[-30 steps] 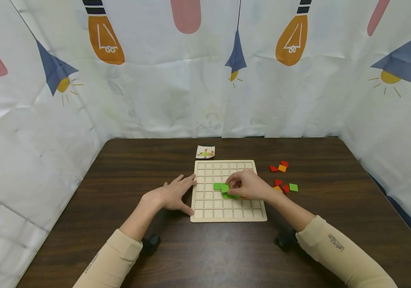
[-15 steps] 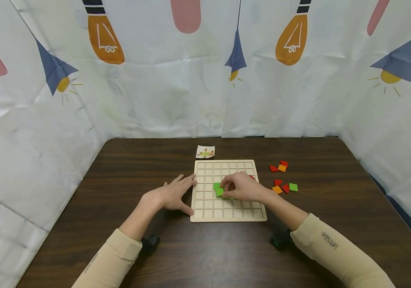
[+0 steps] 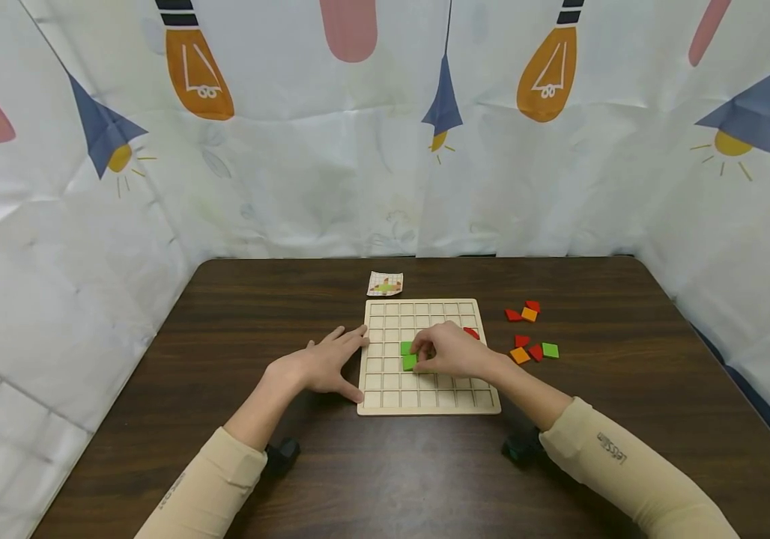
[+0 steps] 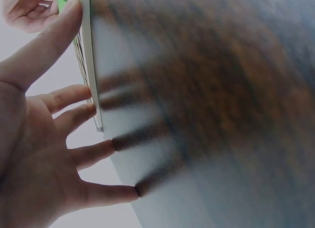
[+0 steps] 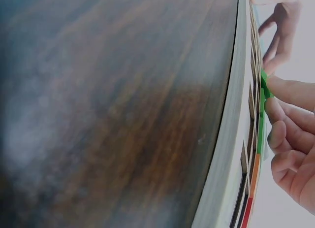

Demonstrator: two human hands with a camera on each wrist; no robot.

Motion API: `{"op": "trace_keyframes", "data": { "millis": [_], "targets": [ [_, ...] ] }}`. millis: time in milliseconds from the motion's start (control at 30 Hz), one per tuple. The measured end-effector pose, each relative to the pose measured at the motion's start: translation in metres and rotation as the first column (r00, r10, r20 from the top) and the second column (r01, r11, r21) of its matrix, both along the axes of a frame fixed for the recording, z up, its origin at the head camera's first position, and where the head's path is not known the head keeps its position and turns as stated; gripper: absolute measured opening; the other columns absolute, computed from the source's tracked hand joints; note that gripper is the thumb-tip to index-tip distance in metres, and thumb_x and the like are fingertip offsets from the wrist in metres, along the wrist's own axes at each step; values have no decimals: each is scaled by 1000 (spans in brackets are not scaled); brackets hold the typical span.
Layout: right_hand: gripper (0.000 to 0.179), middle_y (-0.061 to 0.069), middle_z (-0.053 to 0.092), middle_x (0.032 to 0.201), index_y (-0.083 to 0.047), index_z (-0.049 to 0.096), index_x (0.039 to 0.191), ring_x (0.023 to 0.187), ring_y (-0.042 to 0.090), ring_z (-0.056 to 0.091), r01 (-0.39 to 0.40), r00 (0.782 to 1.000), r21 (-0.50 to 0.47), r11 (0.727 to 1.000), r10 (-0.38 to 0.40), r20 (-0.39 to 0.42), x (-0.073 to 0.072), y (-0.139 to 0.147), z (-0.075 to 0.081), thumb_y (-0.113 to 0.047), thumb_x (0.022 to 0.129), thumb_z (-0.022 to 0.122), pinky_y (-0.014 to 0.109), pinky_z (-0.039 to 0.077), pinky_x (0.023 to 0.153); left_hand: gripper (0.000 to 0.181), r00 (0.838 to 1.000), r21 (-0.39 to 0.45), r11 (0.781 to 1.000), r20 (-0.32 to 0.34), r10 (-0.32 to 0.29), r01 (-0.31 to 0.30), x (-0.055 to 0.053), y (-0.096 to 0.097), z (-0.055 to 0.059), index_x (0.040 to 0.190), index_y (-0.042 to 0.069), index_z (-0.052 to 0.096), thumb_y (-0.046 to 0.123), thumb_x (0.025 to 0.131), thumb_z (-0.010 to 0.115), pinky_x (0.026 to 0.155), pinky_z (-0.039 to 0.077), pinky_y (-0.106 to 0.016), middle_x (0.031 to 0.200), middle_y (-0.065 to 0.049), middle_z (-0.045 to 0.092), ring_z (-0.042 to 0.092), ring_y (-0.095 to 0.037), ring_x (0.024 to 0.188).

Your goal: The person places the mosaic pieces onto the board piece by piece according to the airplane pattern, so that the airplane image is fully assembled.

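One green square tile (image 3: pixel 409 363) is pinched in my right hand's grip (image 3: pixel 454 350); my spread left hand (image 3: pixel 320 365) touches the pale wooden gridded board (image 3: pixel 392 385)

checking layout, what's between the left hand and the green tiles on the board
Bare squares of the board lie between the left hand and the green tiles in the head view.

Counter (image 3: pixel 264 299), dark wood-grain, rounded far corners, pale sheen toward front. White creased wall hangings (image 3: pixel 317 195), three sides, printed with orange bulbs (image 3: pixel 198 71), blue pendant lamps (image 3: pixel 443 97), pink shapes (image 3: pixel 348 28).
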State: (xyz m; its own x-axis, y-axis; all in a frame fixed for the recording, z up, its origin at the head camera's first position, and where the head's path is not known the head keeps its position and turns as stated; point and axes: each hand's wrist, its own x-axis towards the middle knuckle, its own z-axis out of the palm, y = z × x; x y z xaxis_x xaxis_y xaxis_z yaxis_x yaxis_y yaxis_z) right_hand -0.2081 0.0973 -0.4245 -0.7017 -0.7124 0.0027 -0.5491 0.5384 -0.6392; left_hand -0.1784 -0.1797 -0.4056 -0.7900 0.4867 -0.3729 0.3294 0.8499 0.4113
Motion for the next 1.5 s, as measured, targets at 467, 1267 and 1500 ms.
{"op": "trace_keyframes", "data": {
  "millis": [467, 1267, 1500],
  "targets": [
    [22, -12, 65, 74, -8, 74, 106, 66, 5, 59, -7, 1000, 19, 1000, 7, -12, 0, 4, 0, -15, 88, 84, 26, 51, 67, 94, 1000, -6, 1000, 4, -3, 3, -1, 0, -1, 159, 13, 38, 43, 84, 86, 111, 12, -79, 172, -6, 10, 5, -39, 156],
    [19, -10, 65, 81, -6, 74, 107, 73, 7, 61, 12, 1000, -33, 999, -12, -21, 4, 62, 4, -9, 90, 80, 29, 54, 70, 94, 1000, 4, 1000, 2, -1, 1, 0, -1, -1, 159, 14, 38, 42, 83, 87, 111, 12, -79, 172, -6, 11, 5, -38, 156],
    [22, -8, 67, 84, -2, 72, 111, 76, 10, 62, 79, 997, -28, 996, -79, -6, 6, 89, 9, -5, 90, 79, 30, 54, 68, 95, 1000, -4, 1000, 3, 2, -2, -1, -2, -1, 159, 14, 37, 43, 83, 87, 111, 12, -78, 172, -6, 11, 5, -38, 156]
  ]
}}
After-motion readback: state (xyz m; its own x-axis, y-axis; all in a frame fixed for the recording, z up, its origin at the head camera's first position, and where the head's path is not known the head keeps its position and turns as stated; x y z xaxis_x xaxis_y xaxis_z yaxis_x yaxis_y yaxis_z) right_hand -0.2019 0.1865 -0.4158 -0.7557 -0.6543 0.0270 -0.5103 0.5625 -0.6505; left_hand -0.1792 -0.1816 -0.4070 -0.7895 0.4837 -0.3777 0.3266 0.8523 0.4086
